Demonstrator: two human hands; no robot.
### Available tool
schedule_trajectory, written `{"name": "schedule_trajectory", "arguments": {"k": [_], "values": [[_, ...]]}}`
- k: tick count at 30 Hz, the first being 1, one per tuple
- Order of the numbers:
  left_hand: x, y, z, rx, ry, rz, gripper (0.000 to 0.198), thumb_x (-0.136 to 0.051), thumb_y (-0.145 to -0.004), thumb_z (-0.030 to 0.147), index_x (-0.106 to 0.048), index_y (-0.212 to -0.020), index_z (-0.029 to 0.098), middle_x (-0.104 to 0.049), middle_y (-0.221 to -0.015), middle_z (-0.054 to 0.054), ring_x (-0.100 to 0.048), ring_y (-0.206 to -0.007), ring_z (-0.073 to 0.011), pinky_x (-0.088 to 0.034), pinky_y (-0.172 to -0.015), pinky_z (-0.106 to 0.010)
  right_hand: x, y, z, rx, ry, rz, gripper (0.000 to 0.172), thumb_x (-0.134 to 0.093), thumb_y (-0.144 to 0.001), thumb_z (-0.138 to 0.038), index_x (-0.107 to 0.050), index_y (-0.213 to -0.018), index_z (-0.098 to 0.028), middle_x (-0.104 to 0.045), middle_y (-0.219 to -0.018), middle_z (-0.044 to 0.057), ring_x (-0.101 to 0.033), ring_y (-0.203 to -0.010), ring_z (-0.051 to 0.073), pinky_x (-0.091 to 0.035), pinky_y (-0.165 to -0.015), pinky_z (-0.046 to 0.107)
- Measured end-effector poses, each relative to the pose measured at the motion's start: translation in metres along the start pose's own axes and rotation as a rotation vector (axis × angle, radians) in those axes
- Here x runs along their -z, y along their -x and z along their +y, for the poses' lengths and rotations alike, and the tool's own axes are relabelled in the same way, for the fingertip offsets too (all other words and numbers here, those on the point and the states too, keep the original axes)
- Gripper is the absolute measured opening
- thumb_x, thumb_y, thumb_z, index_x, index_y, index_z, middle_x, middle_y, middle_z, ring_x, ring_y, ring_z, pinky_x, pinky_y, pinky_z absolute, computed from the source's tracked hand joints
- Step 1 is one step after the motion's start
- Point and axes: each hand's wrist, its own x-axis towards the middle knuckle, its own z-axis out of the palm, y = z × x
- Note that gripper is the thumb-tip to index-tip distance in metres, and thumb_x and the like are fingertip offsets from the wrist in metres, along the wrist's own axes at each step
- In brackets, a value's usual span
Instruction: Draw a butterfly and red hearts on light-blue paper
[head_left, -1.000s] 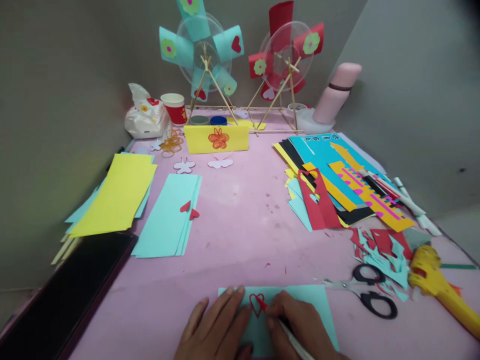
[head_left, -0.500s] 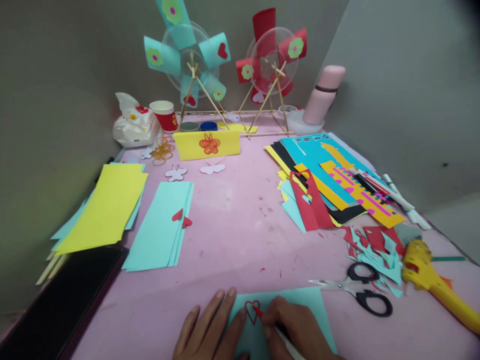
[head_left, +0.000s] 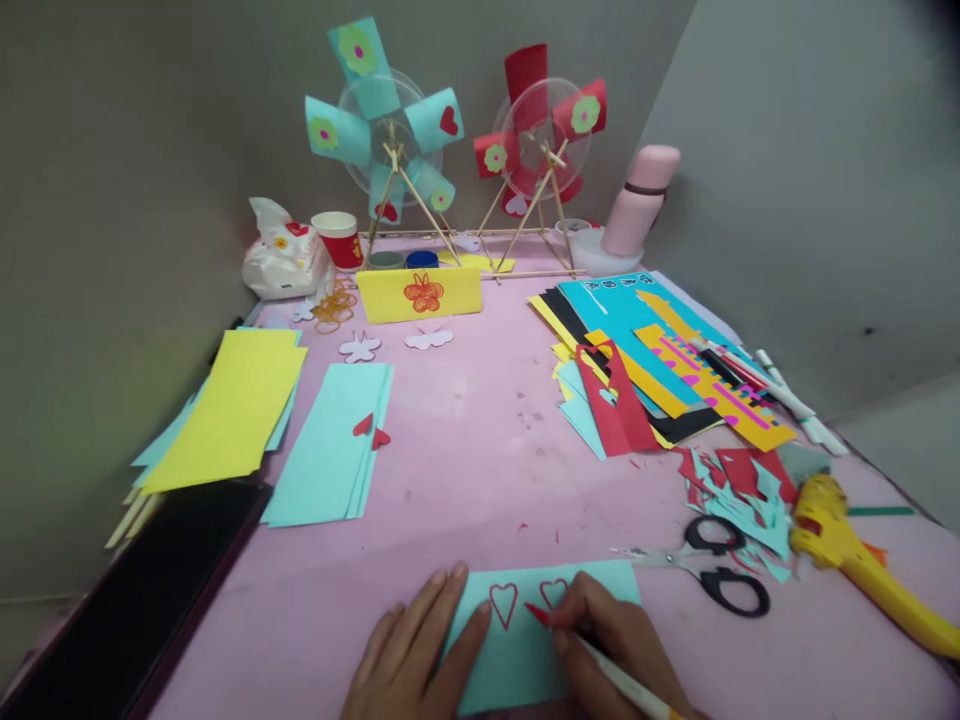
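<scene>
At the front edge of the table lies a light blue sheet of paper [head_left: 510, 670], with a red heart outline [head_left: 503, 605] drawn on it. A second red heart outline [head_left: 553, 592] is partly covered by my right hand [head_left: 611, 640]. That hand is closed around a red marker pen [head_left: 626, 685] with a white barrel, its tip between the two hearts. My left hand [head_left: 420, 650] lies flat on the sheet's left side, fingers stretched out, thumb near the first heart. Black-handled scissors [head_left: 712, 565] rest just right of the sheet.
A yellow glue gun [head_left: 832, 530] and paper scraps [head_left: 739, 495] lie at right, behind them stacked coloured paper [head_left: 615, 320]. Blue strips [head_left: 330, 440] and a dark flat device [head_left: 142, 590] lie left. Two paper-bladed wheels [head_left: 394, 130] stand at the back.
The marker tip has moved right, off the first heart, and the second heart now shows beside my right hand. My left hand still lies on the sheet. The view has shifted slightly.
</scene>
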Motion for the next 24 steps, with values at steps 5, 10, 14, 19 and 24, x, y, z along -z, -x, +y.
{"name": "schedule_trajectory", "arguments": {"k": [5,10,14,19,24], "values": [[0.009,-0.018,-0.002,0.04,0.123,0.023,0.064,-0.056,-0.076,0.055,-0.047,-0.129,0.021,-0.057,-0.126,-0.009,-0.051,-0.109,-0.0264,-0.043,-0.085,-0.037,0.002,-0.001,-0.008,-0.039,-0.23,0.141,0.015,-0.055,-0.073,-0.03,-0.046,-0.064,-0.022,-0.036,-0.047,-0.009,-0.03,-0.044,0.01,-0.022,-0.044,0.022],[0.022,-0.03,0.006,0.134,0.136,-0.036,0.053,-0.062,-0.077,0.041,-0.05,-0.124,0.02,-0.062,-0.111,-0.008,-0.056,-0.099,-0.0243,-0.045,-0.083,-0.036,0.005,-0.003,-0.016,-0.079,-0.342,0.265,0.017,-0.059,-0.071,-0.029,-0.047,-0.065,-0.02,-0.045,-0.044,-0.007,-0.033,-0.043,0.009,-0.024,-0.045,0.02],[0.022,-0.025,0.014,0.076,0.131,0.006,0.053,-0.065,-0.074,0.04,-0.052,-0.121,0.018,-0.063,-0.109,-0.01,-0.058,-0.096,-0.0239,-0.047,-0.079,-0.035,0.003,0.009,-0.017,-0.089,-0.312,0.242,0.017,-0.057,-0.072,-0.03,-0.045,-0.064,-0.021,-0.04,-0.044,-0.009,-0.03,-0.043,0.008,-0.022,-0.044,0.02],[0.023,-0.023,0.017,0.067,0.157,0.027,0.045,-0.064,-0.076,0.038,-0.054,-0.116,0.02,-0.065,-0.11,-0.007,-0.06,-0.094,-0.0222,-0.049,-0.077,-0.034,-0.01,0.019,-0.017,0.091,-0.034,0.123,0.012,-0.05,-0.071,-0.028,-0.042,-0.064,-0.023,-0.029,-0.048,-0.01,-0.027,-0.042,0.009,-0.021,-0.043,0.022],[0.025,-0.025,0.016,0.137,0.217,0.049,0.029,-0.059,-0.08,0.032,-0.056,-0.107,0.022,-0.067,-0.106,-0.005,-0.062,-0.094,-0.0197,-0.049,-0.078,-0.031,-0.017,0.003,-0.013,0.157,0.196,0.084,0.006,-0.044,-0.072,-0.022,-0.041,-0.067,-0.023,-0.033,-0.049,-0.009,-0.034,-0.042,0.01,-0.026,-0.043,0.021]]}}
